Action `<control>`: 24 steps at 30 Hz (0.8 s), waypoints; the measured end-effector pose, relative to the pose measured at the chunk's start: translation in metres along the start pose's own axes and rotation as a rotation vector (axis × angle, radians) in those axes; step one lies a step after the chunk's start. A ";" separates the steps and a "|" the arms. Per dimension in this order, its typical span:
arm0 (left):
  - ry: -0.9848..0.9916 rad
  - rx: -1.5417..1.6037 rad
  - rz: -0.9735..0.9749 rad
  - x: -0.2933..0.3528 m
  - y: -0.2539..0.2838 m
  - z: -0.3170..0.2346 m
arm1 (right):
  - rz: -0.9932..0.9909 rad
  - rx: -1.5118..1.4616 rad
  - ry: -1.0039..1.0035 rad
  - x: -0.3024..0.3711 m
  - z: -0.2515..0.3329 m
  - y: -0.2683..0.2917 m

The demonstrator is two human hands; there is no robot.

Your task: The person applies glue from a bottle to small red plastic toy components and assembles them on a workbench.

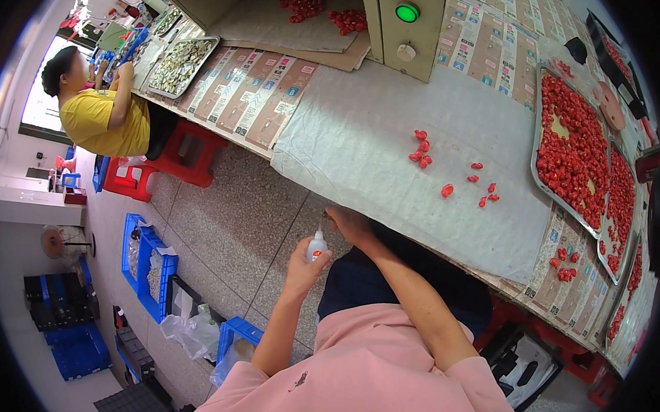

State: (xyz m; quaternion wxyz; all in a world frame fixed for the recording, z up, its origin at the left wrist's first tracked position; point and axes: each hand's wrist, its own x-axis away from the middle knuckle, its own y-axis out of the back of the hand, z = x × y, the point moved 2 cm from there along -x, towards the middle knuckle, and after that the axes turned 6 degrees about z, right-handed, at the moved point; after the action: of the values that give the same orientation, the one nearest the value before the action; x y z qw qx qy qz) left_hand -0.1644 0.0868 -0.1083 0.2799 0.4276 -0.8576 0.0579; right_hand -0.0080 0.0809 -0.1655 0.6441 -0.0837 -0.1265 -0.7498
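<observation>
My left hand [305, 266] is closed round a small white squeeze bottle [316, 246] with a red-and-yellow mark, its thin nozzle pointing up. Close to the nozzle tip, off the table's front edge, is my right hand [347, 224]. Its fingers are bent together near the nozzle, and what they hold, if anything, is too small to make out. On the grey-white sheet [347, 127] covering the table lie several small shiny red pieces [423, 147], some joined in a little cluster and others scattered to the right.
Metal trays [537, 151] heaped with red pieces line the right side. A beige box-like machine [402, 45] with a green light stands at the back, red pieces inside. At far left, a person in yellow [104, 118] sits beside another tray [156, 84]. Blue crates [157, 262] stand on the floor.
</observation>
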 end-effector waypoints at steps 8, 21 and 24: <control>-0.001 -0.026 0.020 0.000 0.002 0.003 | -0.008 -0.003 -0.023 0.003 0.005 0.002; 0.104 0.190 0.099 0.004 0.004 -0.005 | -0.174 -0.371 0.002 0.016 0.012 0.006; 0.075 0.272 0.135 0.004 0.005 -0.004 | -0.179 -0.390 -0.010 0.022 0.012 0.007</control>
State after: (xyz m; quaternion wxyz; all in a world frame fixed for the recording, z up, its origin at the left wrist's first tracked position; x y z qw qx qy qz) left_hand -0.1684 0.0881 -0.1025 0.2467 0.4005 -0.8575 0.2082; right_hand -0.0046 0.0627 -0.1474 0.5459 -0.1989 0.0108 -0.8138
